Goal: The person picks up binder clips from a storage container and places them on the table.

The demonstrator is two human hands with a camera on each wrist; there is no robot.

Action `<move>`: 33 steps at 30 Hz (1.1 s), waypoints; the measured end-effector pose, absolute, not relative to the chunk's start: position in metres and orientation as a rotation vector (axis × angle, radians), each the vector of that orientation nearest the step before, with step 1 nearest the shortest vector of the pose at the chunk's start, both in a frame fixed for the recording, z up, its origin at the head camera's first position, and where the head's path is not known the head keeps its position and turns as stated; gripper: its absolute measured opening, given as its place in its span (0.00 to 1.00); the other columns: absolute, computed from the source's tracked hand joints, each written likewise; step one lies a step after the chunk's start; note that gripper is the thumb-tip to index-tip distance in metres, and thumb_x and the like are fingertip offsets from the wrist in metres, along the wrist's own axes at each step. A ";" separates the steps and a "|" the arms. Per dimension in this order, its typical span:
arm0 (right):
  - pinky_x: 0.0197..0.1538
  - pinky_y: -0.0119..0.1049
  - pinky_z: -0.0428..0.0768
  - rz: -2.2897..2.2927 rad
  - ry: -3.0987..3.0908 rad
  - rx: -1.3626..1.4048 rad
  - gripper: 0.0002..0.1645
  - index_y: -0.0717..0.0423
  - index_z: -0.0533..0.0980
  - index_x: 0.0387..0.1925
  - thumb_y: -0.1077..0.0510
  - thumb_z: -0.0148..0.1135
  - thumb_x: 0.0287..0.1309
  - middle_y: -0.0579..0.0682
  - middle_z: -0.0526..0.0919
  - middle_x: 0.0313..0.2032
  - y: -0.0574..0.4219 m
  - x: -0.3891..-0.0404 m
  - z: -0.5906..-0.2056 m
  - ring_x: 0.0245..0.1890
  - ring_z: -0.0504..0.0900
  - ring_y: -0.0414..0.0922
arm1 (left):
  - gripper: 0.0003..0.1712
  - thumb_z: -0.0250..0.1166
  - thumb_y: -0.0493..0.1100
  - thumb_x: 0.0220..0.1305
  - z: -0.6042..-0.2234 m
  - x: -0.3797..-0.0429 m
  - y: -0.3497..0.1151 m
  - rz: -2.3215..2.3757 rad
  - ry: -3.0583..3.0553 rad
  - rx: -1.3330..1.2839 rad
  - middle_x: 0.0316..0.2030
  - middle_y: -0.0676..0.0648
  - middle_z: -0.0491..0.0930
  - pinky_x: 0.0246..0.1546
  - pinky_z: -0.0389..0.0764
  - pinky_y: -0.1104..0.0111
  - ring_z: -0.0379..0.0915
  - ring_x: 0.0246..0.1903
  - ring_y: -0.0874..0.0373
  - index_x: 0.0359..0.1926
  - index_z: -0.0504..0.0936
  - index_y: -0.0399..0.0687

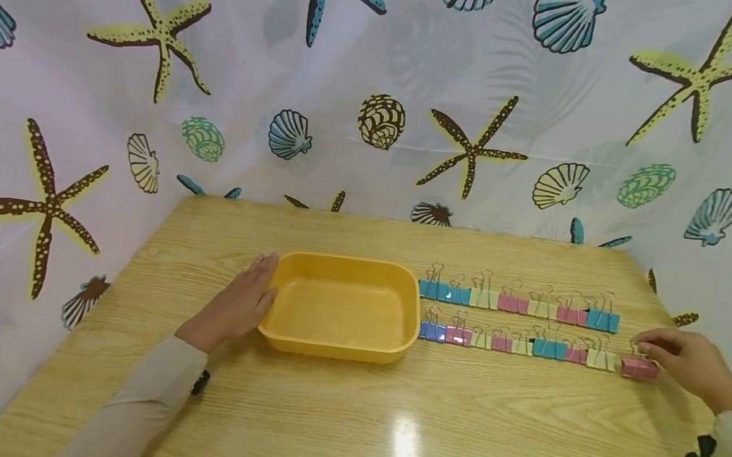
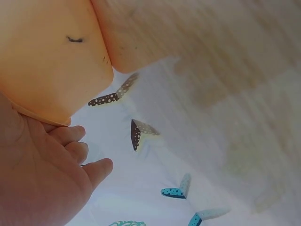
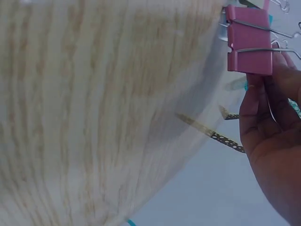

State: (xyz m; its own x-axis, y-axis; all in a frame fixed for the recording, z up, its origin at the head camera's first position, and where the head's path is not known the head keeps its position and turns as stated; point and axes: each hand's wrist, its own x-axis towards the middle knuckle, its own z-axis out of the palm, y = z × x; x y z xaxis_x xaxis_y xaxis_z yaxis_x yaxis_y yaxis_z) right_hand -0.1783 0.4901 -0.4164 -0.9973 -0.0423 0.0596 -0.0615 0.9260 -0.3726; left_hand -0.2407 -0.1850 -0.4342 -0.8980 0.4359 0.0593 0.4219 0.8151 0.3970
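Note:
A yellow plastic basin (image 1: 338, 344) stands on the table. My left hand (image 1: 238, 304) rests against its left side, fingers extended along the rim; in the left wrist view the hand (image 2: 42, 169) touches the basin's edge. At the right end of the front row of binder clips (image 1: 548, 348), my right hand (image 1: 694, 362) pinches a pink binder clip (image 1: 639, 368) by its wire handles. In the right wrist view this clip (image 3: 250, 41) shows its pink back and silver wires, with the fingers right behind it. A small gap separates it from the pale yellow clip (image 1: 601, 359) beside it.
A back row of binder clips (image 1: 512, 304) in blue, yellow and pink runs right from the basin, handles upright. The wood-grain table (image 1: 506, 422) meets a hanging cloth (image 1: 344, 176) printed with starfish and shells.

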 end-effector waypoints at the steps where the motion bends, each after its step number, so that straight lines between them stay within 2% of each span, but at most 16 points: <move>1: 0.26 0.33 0.76 0.600 -3.045 0.072 0.20 0.69 0.79 0.44 0.54 0.55 0.68 0.59 0.84 0.34 0.491 -0.181 -0.418 0.24 0.74 0.28 | 0.34 0.40 0.43 0.77 -0.434 -0.240 -0.185 0.640 2.960 0.701 0.74 0.34 0.41 0.68 0.45 0.41 0.33 0.73 0.39 0.74 0.39 0.32; 7: 0.28 0.37 0.76 0.687 -3.081 -0.017 0.22 0.72 0.77 0.49 0.54 0.53 0.69 0.66 0.82 0.39 0.493 -0.189 -0.428 0.26 0.75 0.33 | 0.34 0.40 0.43 0.77 -0.434 -0.240 -0.185 0.648 2.956 0.706 0.74 0.33 0.41 0.68 0.45 0.41 0.33 0.73 0.38 0.74 0.39 0.31; 11: 0.28 0.34 0.74 0.734 -3.074 -0.075 0.22 0.72 0.77 0.50 0.55 0.52 0.70 0.66 0.82 0.40 0.493 -0.190 -0.433 0.25 0.74 0.33 | 0.34 0.40 0.43 0.77 -0.435 -0.240 -0.185 0.644 2.955 0.702 0.74 0.33 0.41 0.68 0.45 0.41 0.33 0.73 0.39 0.74 0.39 0.32; 14: 0.29 0.35 0.74 0.731 -3.062 -0.060 0.22 0.71 0.77 0.50 0.55 0.52 0.70 0.68 0.82 0.42 0.492 -0.190 -0.435 0.26 0.72 0.29 | 0.34 0.40 0.43 0.77 -0.435 -0.240 -0.186 0.639 2.948 0.682 0.74 0.35 0.40 0.68 0.44 0.41 0.32 0.73 0.40 0.74 0.38 0.33; 17: 0.34 0.43 0.75 0.726 -3.055 -0.029 0.22 0.69 0.78 0.50 0.53 0.52 0.70 0.70 0.80 0.45 0.492 -0.190 -0.436 0.29 0.67 0.22 | 0.34 0.39 0.44 0.77 -0.434 -0.240 -0.186 0.634 2.939 0.670 0.74 0.36 0.39 0.68 0.43 0.41 0.31 0.73 0.41 0.75 0.37 0.35; 19: 0.38 0.48 0.75 0.724 -3.055 -0.019 0.23 0.68 0.79 0.50 0.51 0.51 0.70 0.71 0.79 0.47 0.492 -0.191 -0.436 0.31 0.67 0.21 | 0.34 0.39 0.44 0.77 -0.434 -0.240 -0.186 0.634 2.939 0.668 0.75 0.36 0.39 0.69 0.43 0.41 0.31 0.74 0.41 0.75 0.37 0.35; 21: 0.39 0.52 0.75 0.728 -3.055 -0.021 0.24 0.68 0.78 0.50 0.50 0.51 0.70 0.72 0.78 0.48 0.492 -0.190 -0.436 0.34 0.72 0.28 | 0.34 0.39 0.44 0.77 -0.434 -0.240 -0.186 0.638 2.940 0.669 0.75 0.36 0.39 0.69 0.43 0.41 0.31 0.74 0.41 0.75 0.37 0.35; 24: 0.40 0.56 0.74 0.717 -3.051 -0.029 0.25 0.69 0.77 0.51 0.50 0.50 0.71 0.73 0.78 0.48 0.492 -0.188 -0.436 0.38 0.79 0.50 | 0.35 0.40 0.44 0.77 -0.434 -0.241 -0.186 0.644 2.945 0.677 0.74 0.35 0.40 0.68 0.44 0.41 0.32 0.73 0.40 0.74 0.38 0.34; 27: 0.42 0.60 0.73 0.703 -3.036 -0.037 0.25 0.72 0.76 0.51 0.51 0.50 0.71 0.75 0.76 0.50 0.492 -0.185 -0.437 0.46 0.74 0.68 | 0.34 0.40 0.43 0.77 -0.434 -0.240 -0.186 0.646 2.945 0.676 0.74 0.34 0.40 0.68 0.44 0.41 0.32 0.73 0.40 0.74 0.38 0.33; 33: 0.44 0.62 0.72 0.738 -3.030 -0.087 0.29 0.75 0.74 0.52 0.50 0.48 0.72 0.77 0.74 0.51 0.490 -0.180 -0.437 0.50 0.70 0.72 | 0.34 0.40 0.44 0.77 -0.434 -0.240 -0.186 0.657 2.943 0.666 0.74 0.35 0.40 0.68 0.43 0.41 0.31 0.73 0.40 0.74 0.38 0.34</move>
